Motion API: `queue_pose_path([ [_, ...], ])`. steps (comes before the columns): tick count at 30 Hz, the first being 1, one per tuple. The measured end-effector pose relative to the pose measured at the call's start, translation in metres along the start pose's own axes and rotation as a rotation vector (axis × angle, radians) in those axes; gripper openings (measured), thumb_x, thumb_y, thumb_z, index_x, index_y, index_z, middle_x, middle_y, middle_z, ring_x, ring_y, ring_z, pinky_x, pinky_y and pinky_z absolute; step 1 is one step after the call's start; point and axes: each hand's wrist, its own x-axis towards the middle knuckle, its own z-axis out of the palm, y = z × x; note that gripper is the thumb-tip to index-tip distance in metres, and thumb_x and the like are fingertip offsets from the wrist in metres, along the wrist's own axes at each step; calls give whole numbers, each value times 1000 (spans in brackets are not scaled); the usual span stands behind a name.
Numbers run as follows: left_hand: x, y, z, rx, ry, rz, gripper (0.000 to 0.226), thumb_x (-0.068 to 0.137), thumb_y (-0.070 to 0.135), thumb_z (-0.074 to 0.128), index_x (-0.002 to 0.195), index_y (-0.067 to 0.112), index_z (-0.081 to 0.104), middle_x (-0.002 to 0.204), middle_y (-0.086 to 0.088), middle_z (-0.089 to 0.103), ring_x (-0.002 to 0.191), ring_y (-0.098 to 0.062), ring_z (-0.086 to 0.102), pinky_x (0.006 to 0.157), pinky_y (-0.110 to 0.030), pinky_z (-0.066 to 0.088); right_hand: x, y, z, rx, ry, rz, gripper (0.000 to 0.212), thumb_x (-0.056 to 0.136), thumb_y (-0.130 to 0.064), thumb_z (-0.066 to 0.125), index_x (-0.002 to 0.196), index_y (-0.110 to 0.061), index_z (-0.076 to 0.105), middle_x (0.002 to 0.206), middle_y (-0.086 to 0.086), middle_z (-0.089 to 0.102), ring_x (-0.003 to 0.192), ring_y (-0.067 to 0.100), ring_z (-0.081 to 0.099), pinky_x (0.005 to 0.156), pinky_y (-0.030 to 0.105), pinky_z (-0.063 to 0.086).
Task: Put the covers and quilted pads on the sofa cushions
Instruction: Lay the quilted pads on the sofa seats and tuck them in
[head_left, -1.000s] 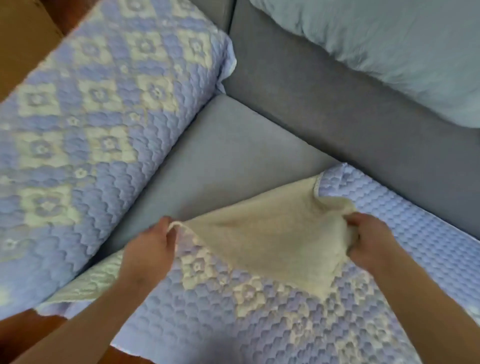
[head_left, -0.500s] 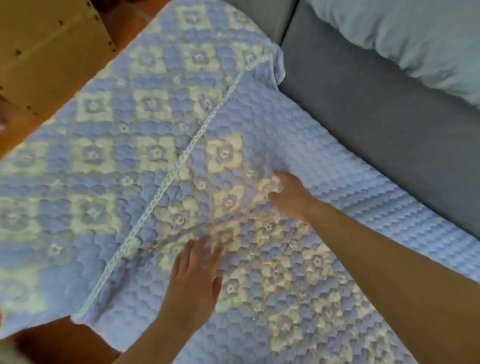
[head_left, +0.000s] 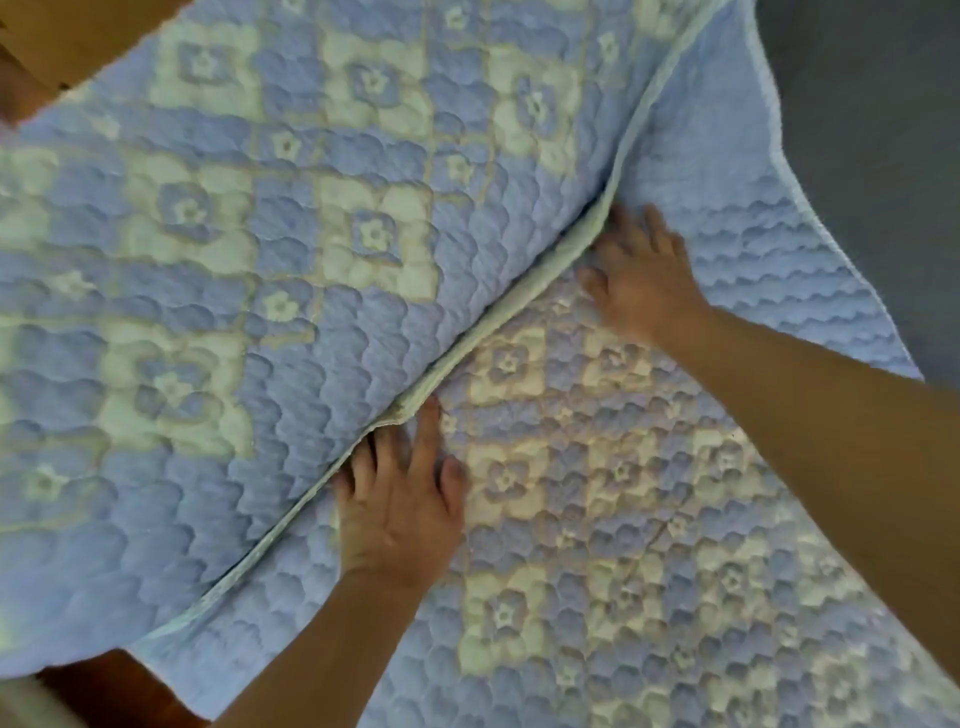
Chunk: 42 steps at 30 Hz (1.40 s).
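across the whole view lie two quilted pads, both blue with cream flower squares. the near quilted pad (head_left: 649, 545) fills the field from 3 to 6 o'clock; the far quilted pad (head_left: 270, 249) fills it from 9 to 12 o'clock. they meet along a diagonal seam line running from 7 o'clock up to 1 o'clock, where the near pad's bound edge (head_left: 467, 343) turns up against the rounded side of the far pad.

left hand (head_left: 400, 504): just below centre, palm down on the near pad, fingers straight and slightly spread. the fingertips (head_left: 428, 410) point toward 12 o'clock and touch the bound edge at the seam line. nothing is gripped.

right hand (head_left: 639, 280): toward 2 o'clock from centre, palm down on the same pad, fingers extended toward 11 o'clock and reaching the seam line. the thumb is splayed toward 9 o'clock. nothing is gripped; the hand presses flat.

the two hands are apart, both along the seam line, the right farther up it than the left.

grey sofa fabric (head_left: 872, 156) shows at 2 o'clock, beyond the near pad's outer edge. a strip of brown floor (head_left: 114, 680) shows at 7 o'clock.
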Motion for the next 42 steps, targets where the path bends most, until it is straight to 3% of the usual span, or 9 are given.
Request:
queue_pose_path([
  [4,3,0,5,33,14,-3,68,97,52,30,159,28,20,152,-17,39,131,-42,40,97,-58,42,64,17,0,-61,-202,167,82,93,-64,31,159,-35,-7,167,-2,-9,153,35,-5,121,60,7],
  [9,21,7,2,-14,-30,-99,72,86,51,40,154,29,27,138,-17,53,122,-42,52,93,-57,47,125,29,7,-156,-206,105,75,98,-43,37,154,-44,-13,167,-8,-14,153,34,-10,117,68,8],
  [12,36,23,-2,-42,-5,-203,65,84,50,37,144,24,42,130,-18,58,116,-43,54,92,-56,46,129,25,-5,-197,-204,54,71,95,-46,24,160,-27,0,168,4,3,152,39,1,120,62,11],
  [16,57,39,-3,-84,-46,-348,63,92,54,39,146,21,40,143,-19,50,129,-44,44,105,-55,35,52,3,8,91,119,-251,57,92,-39,37,139,-11,50,139,15,51,129,39,46,104,58,40],
  [20,58,42,6,-74,29,-355,60,91,52,40,140,17,47,133,-22,55,120,-45,49,100,-55,40,3,-6,27,109,230,-521,54,97,-39,44,144,-14,49,146,7,48,134,29,45,111,51,34],
  [23,47,41,3,-98,74,-328,58,88,49,34,133,16,53,123,-24,55,114,-43,49,98,-55,39,18,-18,22,26,122,-397,62,96,-58,33,150,-29,35,156,2,36,144,27,33,111,60,32],
  [28,-33,16,0,8,183,-75,72,91,46,51,156,22,32,157,-21,29,144,-43,25,120,-56,15,32,-46,18,29,39,-194,58,96,-58,26,149,-35,31,156,-1,34,144,28,27,109,69,26],
  [35,-87,-43,-3,84,328,-162,69,87,36,52,150,9,44,144,-26,43,129,-47,40,109,-61,26,8,-71,13,-19,-62,-23,59,103,-45,27,157,-26,16,164,7,14,149,35,9,116,66,13],
  [42,-121,-77,-1,33,341,-265,68,89,32,52,153,13,38,151,-19,41,139,-40,37,117,-56,20,-134,-141,49,81,132,-611,54,95,-35,53,145,-17,42,148,11,38,134,34,37,110,52,36],
])
